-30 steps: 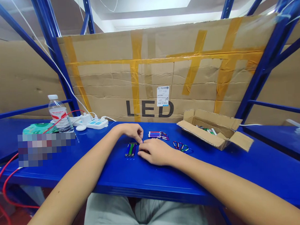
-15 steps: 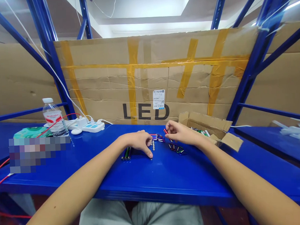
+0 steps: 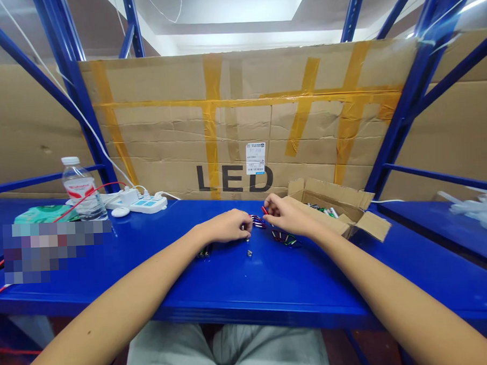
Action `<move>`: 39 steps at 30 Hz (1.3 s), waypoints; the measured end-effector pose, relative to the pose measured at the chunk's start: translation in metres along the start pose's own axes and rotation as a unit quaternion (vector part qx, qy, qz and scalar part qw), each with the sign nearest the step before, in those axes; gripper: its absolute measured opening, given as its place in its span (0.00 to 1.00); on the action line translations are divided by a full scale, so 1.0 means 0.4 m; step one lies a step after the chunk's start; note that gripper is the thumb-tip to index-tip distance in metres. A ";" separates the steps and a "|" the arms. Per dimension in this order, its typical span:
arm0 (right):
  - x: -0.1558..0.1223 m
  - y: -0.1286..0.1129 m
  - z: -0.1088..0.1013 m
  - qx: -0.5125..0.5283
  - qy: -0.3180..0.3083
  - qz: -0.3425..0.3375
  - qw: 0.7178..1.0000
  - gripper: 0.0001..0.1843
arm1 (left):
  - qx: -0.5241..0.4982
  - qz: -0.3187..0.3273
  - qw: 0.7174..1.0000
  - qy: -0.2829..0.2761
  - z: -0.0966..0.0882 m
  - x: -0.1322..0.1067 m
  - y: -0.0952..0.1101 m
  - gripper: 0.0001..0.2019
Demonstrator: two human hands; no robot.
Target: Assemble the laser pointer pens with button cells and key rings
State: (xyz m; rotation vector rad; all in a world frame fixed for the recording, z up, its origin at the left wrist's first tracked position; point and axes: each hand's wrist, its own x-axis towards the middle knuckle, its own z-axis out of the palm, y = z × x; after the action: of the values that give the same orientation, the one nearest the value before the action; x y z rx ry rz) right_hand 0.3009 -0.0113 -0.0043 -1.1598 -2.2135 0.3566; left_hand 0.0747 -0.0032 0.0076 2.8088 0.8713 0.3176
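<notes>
My left hand (image 3: 228, 227) is curled closed on the blue table (image 3: 239, 279), its fingertips pinching something small I cannot make out. Just below it lies a small silver button cell (image 3: 249, 252). Coloured pen-like tubes (image 3: 203, 252) peek out under my left wrist. My right hand (image 3: 285, 215) pinches a small red tube (image 3: 264, 209) above a bunch of coloured tubes (image 3: 258, 221). Several coloured carabiner clips (image 3: 285, 238) lie under my right wrist.
An open cardboard box (image 3: 341, 205) with more small parts stands at the right. At the left are a water bottle (image 3: 79, 188), a white power strip (image 3: 141, 203), a green packet (image 3: 43, 214) and red wires. A taped cardboard wall marked LED closes the back.
My right hand left the spot beside the left, reached to the tube bunch and lifted a red tube. My left hand slid right and curled up; a silver cell now lies apart.
</notes>
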 end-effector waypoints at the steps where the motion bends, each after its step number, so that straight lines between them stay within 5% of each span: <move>1: 0.000 0.000 0.001 0.001 0.000 0.000 1.000 0.08 | 0.000 0.002 1.000 -0.002 0.001 0.000 0.001 0.03; 21: -0.001 -0.004 0.000 0.006 -0.019 -0.002 1.000 0.07 | -0.047 -0.027 0.997 -0.052 -0.015 -0.005 0.016 0.07; 27: -0.005 -0.009 0.003 -0.017 -0.033 -0.008 0.999 0.18 | -0.035 -0.029 0.997 -0.061 -0.029 -0.014 -0.004 0.11; 39: -0.016 -0.061 0.014 0.041 -0.140 0.026 0.989 0.03 | 0.005 -0.058 0.992 -0.111 -0.022 -0.013 -0.001 0.09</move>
State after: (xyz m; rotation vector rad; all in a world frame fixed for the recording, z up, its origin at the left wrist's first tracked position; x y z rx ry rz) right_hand 0.2843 -0.0302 0.0007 -1.1842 -2.3839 0.6623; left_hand 0.0681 -0.0049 0.0153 2.7209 0.9795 -0.0165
